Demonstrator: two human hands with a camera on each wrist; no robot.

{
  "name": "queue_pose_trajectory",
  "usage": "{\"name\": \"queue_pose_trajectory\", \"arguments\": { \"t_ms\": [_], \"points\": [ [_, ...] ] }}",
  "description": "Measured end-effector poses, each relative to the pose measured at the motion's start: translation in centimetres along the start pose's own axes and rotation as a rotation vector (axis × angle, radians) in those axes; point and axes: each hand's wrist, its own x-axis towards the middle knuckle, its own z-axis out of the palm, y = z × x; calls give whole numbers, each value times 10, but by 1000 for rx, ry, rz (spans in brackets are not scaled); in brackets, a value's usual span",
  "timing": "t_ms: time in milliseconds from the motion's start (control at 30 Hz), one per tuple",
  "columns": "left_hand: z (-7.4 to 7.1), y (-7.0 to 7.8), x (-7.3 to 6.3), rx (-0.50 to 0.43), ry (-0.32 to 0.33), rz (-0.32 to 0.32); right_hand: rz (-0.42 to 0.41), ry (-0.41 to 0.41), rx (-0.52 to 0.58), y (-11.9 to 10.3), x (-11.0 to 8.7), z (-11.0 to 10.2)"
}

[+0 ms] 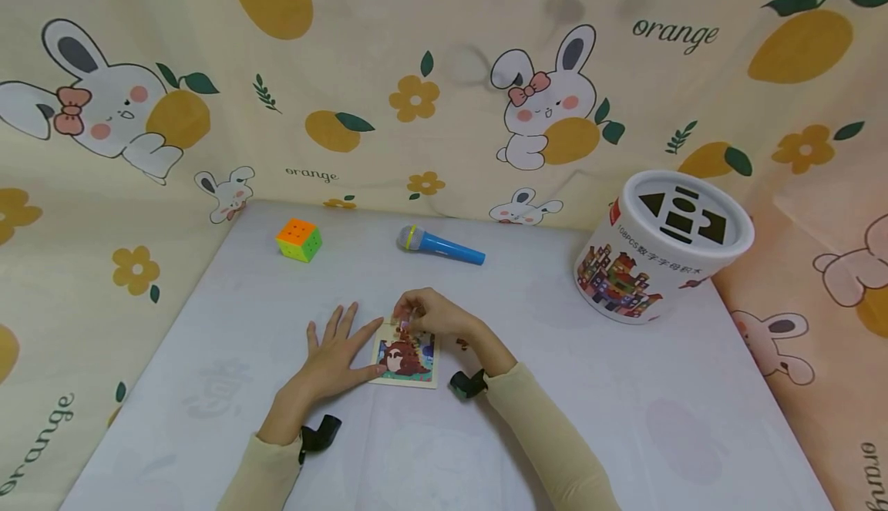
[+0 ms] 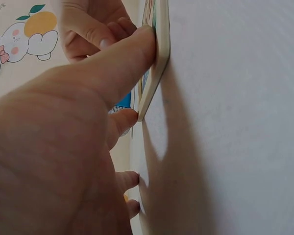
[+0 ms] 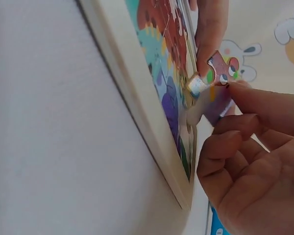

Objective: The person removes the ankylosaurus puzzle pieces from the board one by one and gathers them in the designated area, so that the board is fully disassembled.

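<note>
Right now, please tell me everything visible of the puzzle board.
The puzzle board is a flat panel with a pale, wood-like border around a colourful picture with a reddish-brown figure. A pale bare patch shows near its far edge. It lies face up on the white tabletop. The left hand touches its left side with thumb and index finger; the right hand holds a puzzle piece over its far part.

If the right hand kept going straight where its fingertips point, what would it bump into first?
Probably the puzzle: the right hand points at it, and the piece it pinches leads the way. I can't tell whether there's any gap left.
</note>
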Motion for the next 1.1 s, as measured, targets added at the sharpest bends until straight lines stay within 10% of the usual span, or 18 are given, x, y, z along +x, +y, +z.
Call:
{"name": "queue_pose_trajectory", "arguments": {
  "t_ms": [400,1100],
  "points": [
    [1,1,1,2,2,3,27,150,134,1,-12,-13],
    [0,3,-1,-4,13,-7,114,174,109,38,-108,-70]
  ]
}}
